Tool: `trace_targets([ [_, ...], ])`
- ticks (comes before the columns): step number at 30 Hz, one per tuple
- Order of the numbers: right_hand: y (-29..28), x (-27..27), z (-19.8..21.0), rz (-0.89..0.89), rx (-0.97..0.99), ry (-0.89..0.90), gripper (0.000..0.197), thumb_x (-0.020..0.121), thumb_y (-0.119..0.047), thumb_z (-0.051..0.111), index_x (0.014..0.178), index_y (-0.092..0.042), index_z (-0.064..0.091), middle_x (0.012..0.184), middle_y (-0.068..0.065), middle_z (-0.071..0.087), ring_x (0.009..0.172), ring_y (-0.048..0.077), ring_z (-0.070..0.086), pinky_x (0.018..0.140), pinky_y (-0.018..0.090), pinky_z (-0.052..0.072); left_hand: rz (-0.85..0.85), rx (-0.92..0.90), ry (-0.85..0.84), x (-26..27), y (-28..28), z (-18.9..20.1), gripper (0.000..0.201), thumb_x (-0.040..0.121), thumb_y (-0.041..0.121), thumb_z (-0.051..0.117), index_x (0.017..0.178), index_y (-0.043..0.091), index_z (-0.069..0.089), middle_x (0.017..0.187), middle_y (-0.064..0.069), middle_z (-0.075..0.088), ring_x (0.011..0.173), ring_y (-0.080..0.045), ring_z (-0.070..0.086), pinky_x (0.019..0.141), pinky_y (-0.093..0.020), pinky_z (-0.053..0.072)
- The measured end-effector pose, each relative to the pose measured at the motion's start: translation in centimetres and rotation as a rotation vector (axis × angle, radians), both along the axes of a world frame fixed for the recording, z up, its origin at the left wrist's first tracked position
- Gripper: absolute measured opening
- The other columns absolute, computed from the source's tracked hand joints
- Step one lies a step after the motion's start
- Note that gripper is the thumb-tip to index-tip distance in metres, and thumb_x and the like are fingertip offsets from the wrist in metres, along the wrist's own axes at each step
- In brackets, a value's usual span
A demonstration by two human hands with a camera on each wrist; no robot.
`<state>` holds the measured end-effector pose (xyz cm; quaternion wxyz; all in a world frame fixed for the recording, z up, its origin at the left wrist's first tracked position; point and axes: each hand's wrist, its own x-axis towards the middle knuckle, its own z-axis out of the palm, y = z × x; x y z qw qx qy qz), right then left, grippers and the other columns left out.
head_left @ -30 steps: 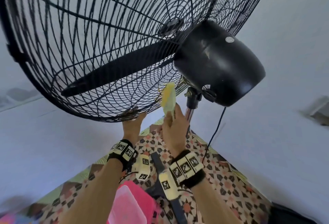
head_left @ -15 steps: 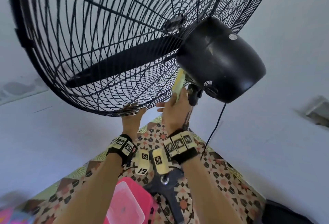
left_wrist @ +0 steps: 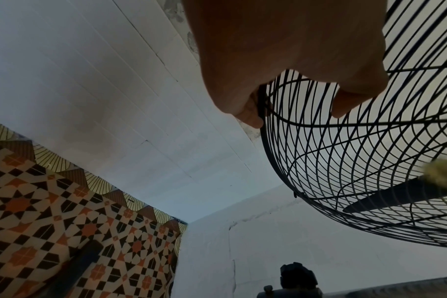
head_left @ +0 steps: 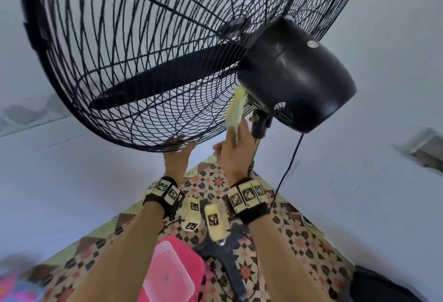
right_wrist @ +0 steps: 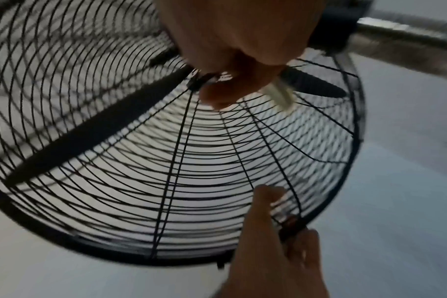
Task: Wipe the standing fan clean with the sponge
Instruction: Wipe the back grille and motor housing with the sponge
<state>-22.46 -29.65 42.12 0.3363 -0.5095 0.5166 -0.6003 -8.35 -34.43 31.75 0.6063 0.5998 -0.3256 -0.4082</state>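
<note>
The left hand (head_left: 178,157) grips the fan's (head_left: 153,57) near cage rim while the right hand (head_left: 236,151) pinches the upright sponge (head_left: 236,109) against the cage just left of the motor housing (head_left: 297,73)

fan guard (head_left: 148,45) — black wire, matt | motor housing (head_left: 299,73) — glossy plastic | sponge (head_left: 236,109) yellow foam, rough

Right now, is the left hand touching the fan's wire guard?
Touching. In the left wrist view the left hand curls its fingers round the rim of the wire guard; the head view also shows it gripping the guard's lower edge.
</note>
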Motion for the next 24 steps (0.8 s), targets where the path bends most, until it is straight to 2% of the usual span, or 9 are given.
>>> trace_targets([
  [4, 2.1, -1.8, -0.9, 0.079, -0.060, 0.082, 0.021, 0.110, -0.018, 0.041, 0.127, -0.013, 0.052, 0.060, 0.008, 0.066, 0.045, 0.020, 0.066, 0.044, 0.030, 0.054, 0.034, 0.030, 0.028, -0.5, 0.6, 0.1, 0.046, 0.088, 0.021, 0.081, 0.126, 0.008, 0.061, 0.123, -0.004, 0.068, 0.106, -0.020, 0.061, 0.099, -0.035, 0.046],
  [7, -0.1, -1.1, 0.0, -0.049, 0.024, 0.001, 0.032, 0.109, -0.012, 0.036, 0.139, -0.020, 0.045, 0.070, 0.014, 0.071, 0.051, 0.020, 0.071, 0.046, 0.039, 0.059, 0.016, 0.036, 0.013, -0.7, 0.7, 0.4, 0.048, 0.086, 0.022, 0.082, 0.125, 0.004, 0.062, 0.124, -0.010, 0.069, 0.097, -0.016, 0.060, 0.090, -0.029, 0.047],
  [9, -0.8, 0.2, 0.5, -0.038, 0.067, -0.024, 0.040, 0.110, -0.014, 0.035, 0.149, -0.023, 0.038, 0.084, 0.017, 0.073, 0.056, 0.017, 0.073, 0.046, 0.031, 0.056, 0.003, 0.045, 0.015, -0.4, 0.6, 0.6, 0.043, 0.088, 0.020, 0.080, 0.122, 0.004, 0.060, 0.120, -0.009, 0.068, 0.097, -0.017, 0.057, 0.086, -0.030, 0.044],
  [11, 0.2, 1.0, 0.2, -0.018, 0.020, -0.010, 0.037, 0.110, -0.015, 0.038, 0.147, -0.013, 0.043, 0.078, 0.017, 0.071, 0.052, 0.017, 0.070, 0.048, 0.022, 0.053, 0.027, 0.036, -0.011, -0.2, 0.7, 1.0, 0.036, 0.090, 0.017, 0.078, 0.119, 0.011, 0.057, 0.116, -0.001, 0.065, 0.103, -0.021, 0.057, 0.093, -0.033, 0.043],
  [14, 3.0, 0.5, -1.0, 0.072, -0.111, 0.005, 0.034, 0.109, -0.009, 0.043, 0.141, -0.005, 0.050, 0.068, 0.014, 0.068, 0.047, 0.017, 0.066, 0.046, 0.024, 0.054, 0.040, 0.062, 0.010, -0.2, 0.8, 0.9, 0.045, 0.088, 0.021, 0.080, 0.125, 0.009, 0.057, 0.123, -0.005, 0.066, 0.110, -0.025, 0.060, 0.097, -0.039, 0.046],
  [17, 1.7, -0.4, -1.3, -0.028, -0.113, 0.015, 0.038, 0.109, -0.009, 0.041, 0.147, -0.011, 0.046, 0.075, 0.016, 0.072, 0.049, 0.014, 0.068, 0.048, 0.026, 0.057, -0.009, 0.075, 0.041, -0.4, 0.9, 0.8, 0.049, 0.090, 0.022, 0.080, 0.130, 0.012, 0.054, 0.127, -0.002, 0.060, 0.111, -0.022, 0.056, 0.088, -0.032, 0.044],
  [19, -0.2, -0.5, -1.3, -0.081, -0.101, 0.024, 0.047, 0.109, -0.013, 0.040, 0.156, -0.021, 0.037, 0.084, 0.013, 0.075, 0.053, 0.012, 0.071, 0.051, 0.030, 0.060, -0.034, 0.075, 0.023, -0.1, 0.7, 0.7, 0.046, 0.090, 0.022, 0.079, 0.129, 0.013, 0.056, 0.124, -0.001, 0.061, 0.111, -0.021, 0.056, 0.091, -0.034, 0.042],
  [22, -1.6, 0.3, -2.0, -0.113, -0.119, 0.065, 0.058, 0.107, -0.008, 0.039, 0.161, -0.026, 0.027, 0.085, 0.020, 0.071, 0.059, 0.015, 0.072, 0.050, 0.019, 0.055, -0.060, 0.084, -0.027, 0.4, 0.7, 0.9, 0.030, 0.091, 0.025, 0.078, 0.115, 0.022, 0.060, 0.121, 0.000, 0.063, 0.114, -0.023, 0.058, 0.102, -0.039, 0.045],
  [24, -2.1, 0.9, -2.8, -0.130, -0.147, 0.059, 0.062, 0.105, -0.003, 0.040, 0.161, -0.027, 0.028, 0.082, 0.027, 0.066, 0.058, 0.023, 0.071, 0.049, 0.014, 0.052, -0.026, 0.063, 0.005, 0.3, 0.6, 0.9, 0.050, 0.085, 0.032, 0.083, 0.125, 0.015, 0.059, 0.130, -0.004, 0.063, 0.118, -0.026, 0.059, 0.099, -0.038, 0.045],
])
